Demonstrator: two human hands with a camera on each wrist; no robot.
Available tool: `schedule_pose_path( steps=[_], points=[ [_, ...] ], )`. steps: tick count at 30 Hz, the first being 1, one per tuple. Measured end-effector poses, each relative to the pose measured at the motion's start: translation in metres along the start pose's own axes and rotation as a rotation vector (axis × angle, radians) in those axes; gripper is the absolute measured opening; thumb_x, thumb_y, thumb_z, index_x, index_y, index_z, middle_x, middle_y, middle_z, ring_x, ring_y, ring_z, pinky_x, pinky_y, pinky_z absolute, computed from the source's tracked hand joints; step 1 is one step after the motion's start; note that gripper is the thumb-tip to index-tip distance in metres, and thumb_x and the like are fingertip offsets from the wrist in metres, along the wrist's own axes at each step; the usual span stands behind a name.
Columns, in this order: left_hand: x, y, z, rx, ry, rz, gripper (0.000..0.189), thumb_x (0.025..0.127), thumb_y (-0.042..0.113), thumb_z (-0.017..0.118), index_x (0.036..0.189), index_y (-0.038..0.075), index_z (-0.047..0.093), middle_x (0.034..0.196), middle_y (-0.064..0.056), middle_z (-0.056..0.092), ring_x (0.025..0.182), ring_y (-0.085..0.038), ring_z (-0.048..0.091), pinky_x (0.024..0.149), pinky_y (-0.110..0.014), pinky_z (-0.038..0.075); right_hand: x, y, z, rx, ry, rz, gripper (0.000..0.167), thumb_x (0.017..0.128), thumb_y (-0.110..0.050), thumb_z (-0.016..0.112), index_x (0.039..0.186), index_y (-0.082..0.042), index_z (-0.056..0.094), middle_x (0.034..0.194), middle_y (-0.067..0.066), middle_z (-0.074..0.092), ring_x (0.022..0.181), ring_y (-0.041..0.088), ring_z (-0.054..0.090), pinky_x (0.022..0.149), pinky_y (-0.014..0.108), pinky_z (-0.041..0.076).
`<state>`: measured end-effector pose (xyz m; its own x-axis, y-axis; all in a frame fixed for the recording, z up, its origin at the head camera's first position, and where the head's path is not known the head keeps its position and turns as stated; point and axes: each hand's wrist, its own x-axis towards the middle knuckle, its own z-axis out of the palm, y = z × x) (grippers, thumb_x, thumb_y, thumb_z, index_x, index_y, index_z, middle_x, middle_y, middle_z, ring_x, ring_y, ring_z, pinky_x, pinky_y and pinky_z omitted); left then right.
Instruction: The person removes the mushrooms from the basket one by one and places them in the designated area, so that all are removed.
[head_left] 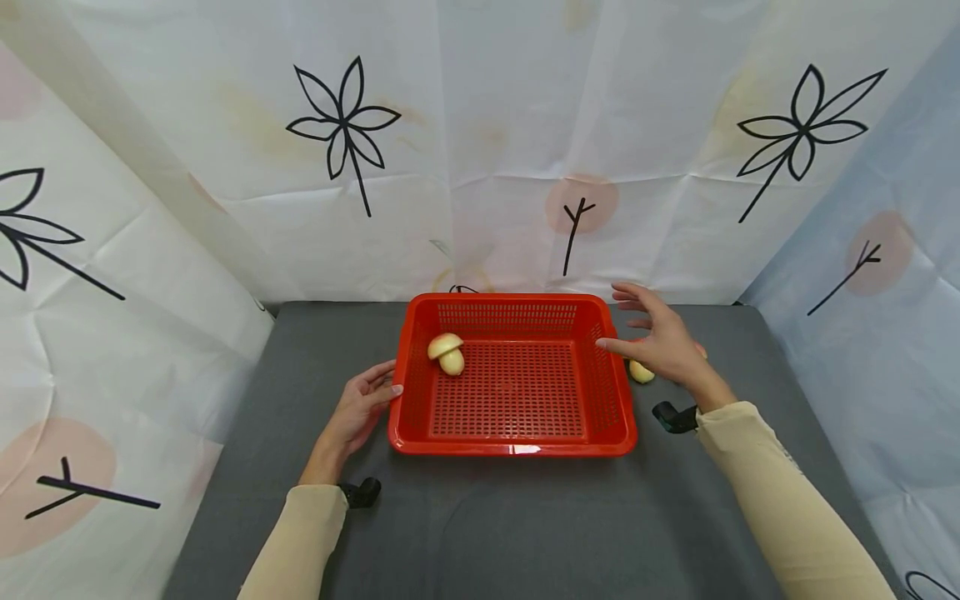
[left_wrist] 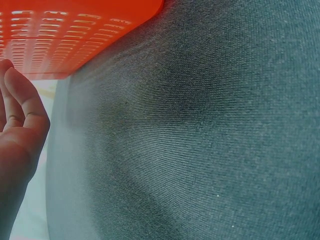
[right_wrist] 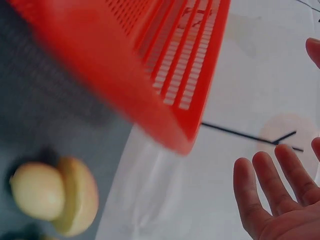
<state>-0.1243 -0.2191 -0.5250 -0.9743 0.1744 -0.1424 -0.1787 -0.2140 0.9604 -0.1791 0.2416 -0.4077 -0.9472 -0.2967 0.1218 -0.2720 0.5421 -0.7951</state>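
Note:
A red plastic basket (head_left: 506, 446) with slotted walls stands on the grey table. Inside it, near the left wall, lies a toy mushroom (head_left: 452, 362) with a pale stem and tan cap. My left hand (head_left: 358, 410) holds the basket's left rim, thumb on the lip and fingers along the outer wall. At the right end, my right hand (head_left: 660, 337) hovers with fingers spread and thumb over the rim, holding nothing. Beneath this hand another mushroom (head_left: 642, 372) lies on the table, partly hidden; the right wrist view shows this mushroom (right_wrist: 42, 192) fully.
The grey tabletop (head_left: 510, 533) extends in front of the basket and to both sides. White printed cloth (head_left: 495, 125) hangs behind the table and along its left and right sides. A bit of black cord (head_left: 462, 288) shows behind the basket's back rim.

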Motion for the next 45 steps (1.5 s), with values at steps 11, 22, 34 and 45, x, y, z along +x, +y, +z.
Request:
schedule_pose_path(
  steps=[11,22,34,45],
  points=[
    [0.001,-0.001,0.0,-0.008,-0.006,0.004,0.06,0.098,-0.001,0.063,0.15,-0.011,0.034,0.133,-0.013,0.057,0.111,-0.014,0.062,0.093,-0.027,0.054,0.024,-0.014,0.044,0.077,-0.052,-0.023,0.086,0.084,-0.02,0.085,0.156,-0.011,0.037,0.149,0.022,0.045,0.133,0.042,0.045,0.106,0.06,0.04],
    [0.001,0.0,0.001,-0.026,-0.004,-0.005,0.059,0.098,-0.005,0.06,0.15,-0.011,0.034,0.131,-0.011,0.057,0.111,-0.015,0.062,0.092,-0.027,0.055,0.044,-0.02,0.092,0.148,-0.123,0.016,0.085,0.084,-0.024,0.086,0.154,-0.013,0.039,0.147,0.018,0.046,0.134,0.036,0.046,0.108,0.055,0.041],
    [0.001,-0.001,0.0,-0.042,-0.015,0.0,0.059,0.098,-0.006,0.059,0.151,-0.011,0.033,0.13,-0.01,0.058,0.112,-0.017,0.062,0.092,-0.028,0.055,0.064,-0.025,0.141,0.18,-0.176,0.042,0.08,0.085,-0.017,0.085,0.152,-0.009,0.042,0.146,0.018,0.047,0.132,0.037,0.048,0.106,0.055,0.043],
    [0.0,0.0,0.0,-0.039,-0.022,0.009,0.059,0.098,-0.006,0.059,0.151,-0.011,0.032,0.131,-0.011,0.057,0.111,-0.016,0.062,0.093,-0.028,0.055,0.074,-0.028,0.179,0.179,-0.232,0.092,0.082,0.084,-0.013,0.085,0.153,-0.008,0.041,0.148,0.019,0.046,0.134,0.038,0.047,0.106,0.054,0.044]
  ],
)
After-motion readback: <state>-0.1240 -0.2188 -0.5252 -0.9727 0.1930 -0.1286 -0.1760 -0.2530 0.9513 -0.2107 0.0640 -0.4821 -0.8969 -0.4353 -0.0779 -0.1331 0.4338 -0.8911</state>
